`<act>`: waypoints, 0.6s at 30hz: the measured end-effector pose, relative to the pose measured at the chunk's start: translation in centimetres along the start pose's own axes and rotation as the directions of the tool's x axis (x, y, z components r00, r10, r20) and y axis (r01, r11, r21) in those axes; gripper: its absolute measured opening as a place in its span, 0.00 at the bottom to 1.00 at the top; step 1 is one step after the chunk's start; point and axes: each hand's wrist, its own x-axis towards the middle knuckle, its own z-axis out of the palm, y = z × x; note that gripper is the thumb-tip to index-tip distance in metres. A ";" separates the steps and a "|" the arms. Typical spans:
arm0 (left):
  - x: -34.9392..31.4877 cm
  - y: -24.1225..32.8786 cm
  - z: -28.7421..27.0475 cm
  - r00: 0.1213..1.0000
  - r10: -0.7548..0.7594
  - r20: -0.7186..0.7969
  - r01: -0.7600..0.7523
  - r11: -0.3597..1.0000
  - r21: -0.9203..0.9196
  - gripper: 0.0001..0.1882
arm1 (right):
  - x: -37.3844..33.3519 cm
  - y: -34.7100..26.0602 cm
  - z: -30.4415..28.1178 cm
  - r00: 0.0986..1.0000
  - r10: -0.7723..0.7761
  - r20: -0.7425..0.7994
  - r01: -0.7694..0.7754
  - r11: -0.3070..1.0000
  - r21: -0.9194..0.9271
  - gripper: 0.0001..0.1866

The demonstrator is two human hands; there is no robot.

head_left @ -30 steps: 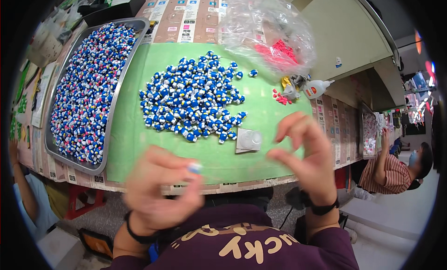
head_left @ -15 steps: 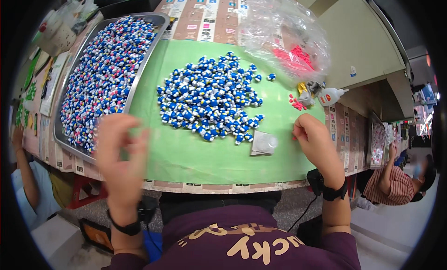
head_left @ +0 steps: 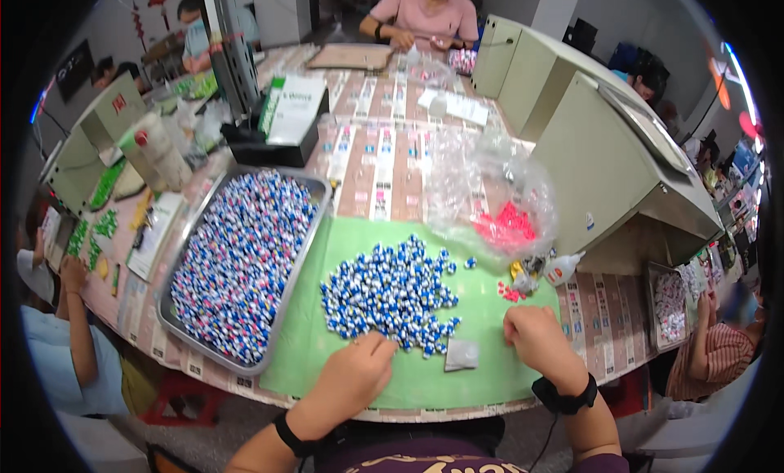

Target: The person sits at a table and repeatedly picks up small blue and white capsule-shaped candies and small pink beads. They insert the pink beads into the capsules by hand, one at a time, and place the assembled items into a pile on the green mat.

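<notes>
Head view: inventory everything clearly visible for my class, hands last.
Table: one, brown patterned, middle
Mat: one, green, on table
Metal tray: one, silver, left of mat
Figurines: many, blue and white, on mat, in tray
Plastic bag: one, clear, mat's far right
Small pieces: many, pink, in bag, on mat
Bottle: one, white, mat's right edge
Square piece: one, pale, beside figurines
Cabinets: at least three, beige, on table
Box: one, black, behind tray
People: several, mixed clothing, around table
Left hand: one, bare, at figurines' near edge
Right hand: one, bare, over mat's right
</notes>
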 end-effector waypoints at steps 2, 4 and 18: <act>-0.3 -0.5 0.5 1.000 0.006 -0.017 -0.006 1.000 0.013 0.13 | 0.0 0.2 0.4 1.000 0.015 0.001 -0.015 1.000 0.023 0.05; -0.5 -0.5 0.4 0.999 -0.020 -0.046 0.020 1.000 0.010 0.13 | -0.5 0.0 0.6 0.998 -0.043 -0.037 0.044 0.998 0.043 0.04; 1.7 3.6 -0.2 0.958 -0.135 0.252 0.277 0.218 -0.936 0.11 | -1.3 -7.8 -1.9 0.896 -0.302 -0.326 0.432 0.761 0.484 0.13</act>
